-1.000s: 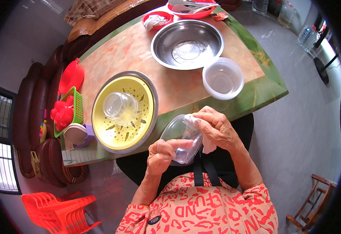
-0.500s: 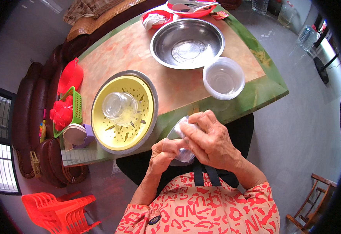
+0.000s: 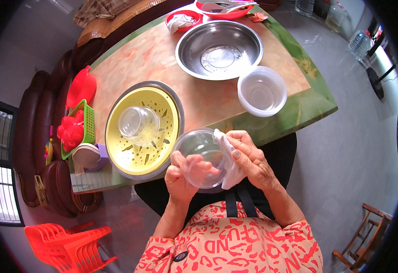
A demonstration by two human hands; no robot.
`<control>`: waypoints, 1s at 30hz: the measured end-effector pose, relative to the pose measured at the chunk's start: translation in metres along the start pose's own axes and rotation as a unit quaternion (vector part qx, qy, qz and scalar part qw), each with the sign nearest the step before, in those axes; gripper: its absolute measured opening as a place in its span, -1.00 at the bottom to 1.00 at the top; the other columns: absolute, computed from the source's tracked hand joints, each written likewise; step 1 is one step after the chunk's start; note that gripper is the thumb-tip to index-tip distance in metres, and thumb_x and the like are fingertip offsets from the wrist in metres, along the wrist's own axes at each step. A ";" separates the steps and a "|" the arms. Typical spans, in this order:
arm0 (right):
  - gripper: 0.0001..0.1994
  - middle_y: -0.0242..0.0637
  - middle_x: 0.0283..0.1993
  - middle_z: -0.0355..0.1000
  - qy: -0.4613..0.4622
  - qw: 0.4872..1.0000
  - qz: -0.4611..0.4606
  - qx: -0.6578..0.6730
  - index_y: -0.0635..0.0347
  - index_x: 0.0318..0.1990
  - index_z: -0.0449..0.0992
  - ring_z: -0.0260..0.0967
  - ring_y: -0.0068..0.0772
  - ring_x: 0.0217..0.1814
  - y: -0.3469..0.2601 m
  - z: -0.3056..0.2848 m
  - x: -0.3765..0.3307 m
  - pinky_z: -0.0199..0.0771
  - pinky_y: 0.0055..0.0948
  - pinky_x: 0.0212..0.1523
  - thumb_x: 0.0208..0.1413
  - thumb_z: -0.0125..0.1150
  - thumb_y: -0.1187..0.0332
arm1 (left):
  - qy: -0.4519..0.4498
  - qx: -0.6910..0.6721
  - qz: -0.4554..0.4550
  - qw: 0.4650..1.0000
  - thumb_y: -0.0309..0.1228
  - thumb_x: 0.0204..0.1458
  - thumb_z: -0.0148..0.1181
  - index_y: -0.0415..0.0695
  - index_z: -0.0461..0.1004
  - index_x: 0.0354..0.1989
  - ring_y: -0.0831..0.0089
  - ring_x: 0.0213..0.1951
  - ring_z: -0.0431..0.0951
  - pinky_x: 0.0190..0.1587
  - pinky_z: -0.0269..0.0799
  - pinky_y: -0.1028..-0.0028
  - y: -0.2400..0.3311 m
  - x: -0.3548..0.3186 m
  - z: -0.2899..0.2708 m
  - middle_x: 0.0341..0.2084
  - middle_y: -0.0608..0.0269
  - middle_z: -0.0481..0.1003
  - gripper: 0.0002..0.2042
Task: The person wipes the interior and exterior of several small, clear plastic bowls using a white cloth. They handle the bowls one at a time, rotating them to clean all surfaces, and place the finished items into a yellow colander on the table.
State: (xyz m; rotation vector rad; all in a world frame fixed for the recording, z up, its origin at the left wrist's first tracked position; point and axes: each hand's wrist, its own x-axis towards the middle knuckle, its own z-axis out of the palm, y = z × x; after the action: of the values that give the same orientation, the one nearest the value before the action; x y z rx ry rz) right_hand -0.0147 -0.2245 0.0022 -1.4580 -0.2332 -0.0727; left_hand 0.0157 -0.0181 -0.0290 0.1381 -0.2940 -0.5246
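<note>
A marbled counter [image 3: 135, 63] bears a steel basin [image 3: 219, 58] and a yellow colander [image 3: 128, 164]. Off its near edge, above the lap, a clear bowl [image 3: 205, 146] sits between the hands: the left hand [image 3: 180, 182] grips its left side, fingers showing through the plastic, and the right hand [image 3: 252, 160] pinches a white cloth [image 3: 229, 176] against its right rim. The smooth bowl could slip if the left grip slackens, or its thin-looking wall buckle under hard pressing.
</note>
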 end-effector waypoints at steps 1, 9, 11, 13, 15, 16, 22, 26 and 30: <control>-0.58 -0.18 0.14 0.15 -0.004 1.000 0.016 0.012 0.34 0.23 0.30 0.11 -0.30 0.23 0.001 0.002 -0.005 0.08 -0.41 0.26 0.29 -0.05 0.32 | -0.017 -0.016 -0.006 1.000 -0.44 0.04 -0.08 -0.16 0.31 -0.26 -0.16 0.16 0.37 0.15 0.13 -0.38 0.002 0.002 -0.003 0.17 -0.06 0.36 -0.88; -0.63 -0.04 0.02 0.28 0.074 0.988 -0.077 -0.110 0.45 0.10 0.37 0.30 -0.15 0.05 0.007 0.015 -0.029 0.29 -0.37 0.09 0.13 0.11 0.52 | 0.017 -0.131 -0.008 0.991 -0.41 0.11 -0.11 -0.16 0.30 -0.27 -0.12 0.21 0.31 0.10 0.14 -0.45 -0.003 0.002 -0.006 0.20 0.03 0.34 -0.89; -0.64 -0.08 -0.01 0.30 0.109 0.981 -0.114 -0.115 0.38 0.10 0.40 0.33 -0.20 -0.01 0.002 0.010 -0.018 0.33 -0.39 0.03 0.12 0.09 0.55 | 0.004 -0.117 -0.030 0.993 -0.42 0.11 -0.11 -0.18 0.29 -0.26 -0.13 0.22 0.31 0.06 0.16 -0.48 -0.006 0.001 -0.007 0.20 0.01 0.33 -0.88; -0.66 -0.08 0.01 0.31 0.091 0.980 -0.123 -0.126 0.35 0.07 0.45 0.32 -0.18 -0.01 -0.011 0.005 -0.003 0.34 -0.36 0.01 0.11 0.09 0.57 | 0.000 -0.111 -0.050 0.993 -0.43 0.10 -0.11 -0.19 0.29 -0.26 -0.15 0.21 0.30 0.02 0.18 -0.51 -0.010 0.000 -0.006 0.20 -0.02 0.33 -0.88; -0.66 -0.08 0.02 0.32 0.070 0.975 -0.150 -0.150 0.33 0.06 0.47 0.31 -0.17 0.01 -0.019 0.001 0.004 0.35 -0.35 0.01 0.09 0.11 0.58 | 0.002 -0.114 -0.056 0.992 -0.42 0.10 -0.12 -0.19 0.29 -0.26 -0.17 0.21 0.31 0.02 0.19 -0.50 -0.013 0.001 -0.003 0.19 -0.04 0.33 -0.87; -0.65 -0.08 0.02 0.32 0.063 0.969 -0.167 -0.172 0.33 0.06 0.48 0.30 -0.17 0.02 -0.022 0.000 0.006 0.35 -0.35 0.00 0.08 0.12 0.58 | 0.003 -0.116 -0.059 0.992 -0.42 0.10 -0.12 -0.20 0.29 -0.26 -0.17 0.21 0.31 0.02 0.19 -0.50 -0.013 0.002 -0.002 0.18 -0.05 0.33 -0.87; -0.58 -0.07 0.08 0.28 0.072 0.959 -0.204 -0.184 0.31 0.11 0.46 0.29 -0.15 0.09 -0.010 0.009 -0.014 0.35 -0.35 0.06 0.03 0.18 0.59 | 0.042 -0.168 -0.039 0.984 -0.41 0.09 -0.12 -0.22 0.29 -0.24 -0.16 0.21 0.31 0.01 0.18 -0.51 -0.008 0.001 -0.002 0.19 0.00 0.34 -0.85; -0.62 -0.08 0.07 0.29 0.087 0.960 -0.200 -0.178 0.31 0.08 0.49 0.31 -0.15 0.07 -0.007 0.015 -0.029 0.38 -0.37 0.02 0.05 0.19 0.57 | 0.049 -0.191 -0.037 0.980 -0.41 0.09 -0.13 -0.23 0.29 -0.24 -0.15 0.20 0.32 0.01 0.17 -0.52 -0.008 0.001 -0.005 0.19 0.00 0.34 -0.84; -0.65 -0.10 0.02 0.34 0.097 0.960 -0.191 -0.181 0.31 0.04 0.51 0.31 -0.18 0.05 -0.016 0.008 -0.020 0.35 -0.36 0.03 0.05 0.18 0.57 | 0.010 -0.144 -0.064 0.987 -0.43 0.11 -0.15 -0.23 0.27 -0.24 -0.20 0.19 0.32 -0.01 0.23 -0.49 -0.011 0.002 -0.003 0.17 -0.14 0.33 -0.85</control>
State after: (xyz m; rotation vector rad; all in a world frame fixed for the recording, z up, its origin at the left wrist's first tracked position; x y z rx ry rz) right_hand -0.0383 -0.2200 0.0145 -1.7392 -0.3519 -0.5967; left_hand 0.0129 -0.0286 -0.0335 -0.1198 -0.1878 -0.6871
